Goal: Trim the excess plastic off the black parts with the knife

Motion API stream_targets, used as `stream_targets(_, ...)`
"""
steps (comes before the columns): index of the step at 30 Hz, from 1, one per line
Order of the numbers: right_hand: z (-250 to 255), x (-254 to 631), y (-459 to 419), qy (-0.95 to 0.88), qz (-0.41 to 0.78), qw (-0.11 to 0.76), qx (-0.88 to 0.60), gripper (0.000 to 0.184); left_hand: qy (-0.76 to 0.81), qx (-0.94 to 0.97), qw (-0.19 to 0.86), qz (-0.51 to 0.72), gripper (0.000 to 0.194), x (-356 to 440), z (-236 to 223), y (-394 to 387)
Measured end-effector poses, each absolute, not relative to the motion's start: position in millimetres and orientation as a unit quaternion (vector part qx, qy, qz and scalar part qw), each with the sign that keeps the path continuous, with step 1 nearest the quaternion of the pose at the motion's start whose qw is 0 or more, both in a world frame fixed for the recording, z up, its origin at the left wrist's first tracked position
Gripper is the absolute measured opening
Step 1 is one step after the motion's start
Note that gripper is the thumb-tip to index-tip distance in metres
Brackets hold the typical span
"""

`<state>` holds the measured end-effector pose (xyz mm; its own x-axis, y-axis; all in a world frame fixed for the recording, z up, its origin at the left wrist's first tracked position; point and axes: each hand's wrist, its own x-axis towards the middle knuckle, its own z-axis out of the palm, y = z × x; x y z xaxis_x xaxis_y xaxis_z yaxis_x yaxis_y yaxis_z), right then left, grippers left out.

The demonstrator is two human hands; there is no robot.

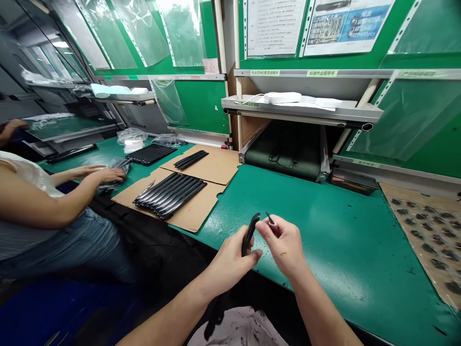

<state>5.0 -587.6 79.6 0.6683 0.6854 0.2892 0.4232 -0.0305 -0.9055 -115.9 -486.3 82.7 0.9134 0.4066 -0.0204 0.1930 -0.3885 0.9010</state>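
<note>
My left hand (230,262) is closed around a long glossy black plastic strip (251,230). One rounded end of the strip points up, and a dark length shows below the hand near my lap. My right hand (284,240) pinches a small slim tool with a dark, thin tip (268,217) and a reddish body, mostly hidden by the fingers. The tip is close to the strip's upper end; whether they touch I cannot tell. Both hands are over the front edge of the green table (324,230).
Similar black strips (171,194) lie in a row on cardboard (190,218), with more strips (190,160) behind. A co-worker's hands (108,175) rest on a plastic bag at left. A conveyor (284,154) stands at the back. At right, a brown sheet (425,230) carries small dark pieces.
</note>
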Motion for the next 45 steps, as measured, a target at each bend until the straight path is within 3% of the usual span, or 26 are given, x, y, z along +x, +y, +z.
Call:
stream_targets(4,89,10,-594,-0.422,0.2,0.596,-0.654,0.051,0.137,0.914,0.36,0.128,0.014,-110,85,-465)
stream_targets(7,89,-4,-598,-0.422,0.171,0.613,-0.646,0.039,0.146,0.911,0.265,0.28,0.01,-93,84,-438)
stream_targets(9,84,-21,-599,-0.423,0.082,0.625,-0.651,0.024,0.19,0.832,0.325,0.407,0.021,-80,83,-424)
stream_targets(11,75,-38,-597,-0.443,-0.026,0.618,-0.649,0.011,0.248,0.696,0.506,0.445,0.027,-70,82,-419)
stream_targets(14,59,-56,-592,-0.504,-0.103,0.564,-0.647,0.013,0.282,0.445,0.795,0.3,0.02,-66,82,-430)
stream_targets(16,51,-61,-589,-0.534,-0.109,0.523,-0.655,0.016,0.28,0.313,0.869,0.262,0.026,-68,84,-443)
stream_targets(21,46,-61,-587,-0.561,-0.125,0.477,-0.665,0.015,0.243,0.307,0.832,0.393,0.031,-74,92,-454)
stream_targets(24,49,-59,-588,-0.581,-0.113,0.44,-0.675,0.019,0.218,0.378,0.827,0.354,0.034,-76,92,-447)
stream_targets(30,56,-47,-594,-0.57,-0.104,0.347,-0.737,0.055,0.226,0.412,0.823,0.319,0.038,-80,91,-436)
stream_targets(37,61,-41,-595,-0.584,-0.168,0.241,-0.757,0.063,0.214,0.426,0.826,0.301,0.04,-78,91,-440)
stream_targets(42,56,-45,-598,-0.599,-0.185,0.252,-0.737,0.061,0.215,0.428,0.829,0.29,0.036,-76,92,-440)
stream_targets(45,53,-47,-606,-0.605,-0.119,0.311,-0.724,0.06,0.221,0.423,0.828,0.294,0.034,-76,92,-439)
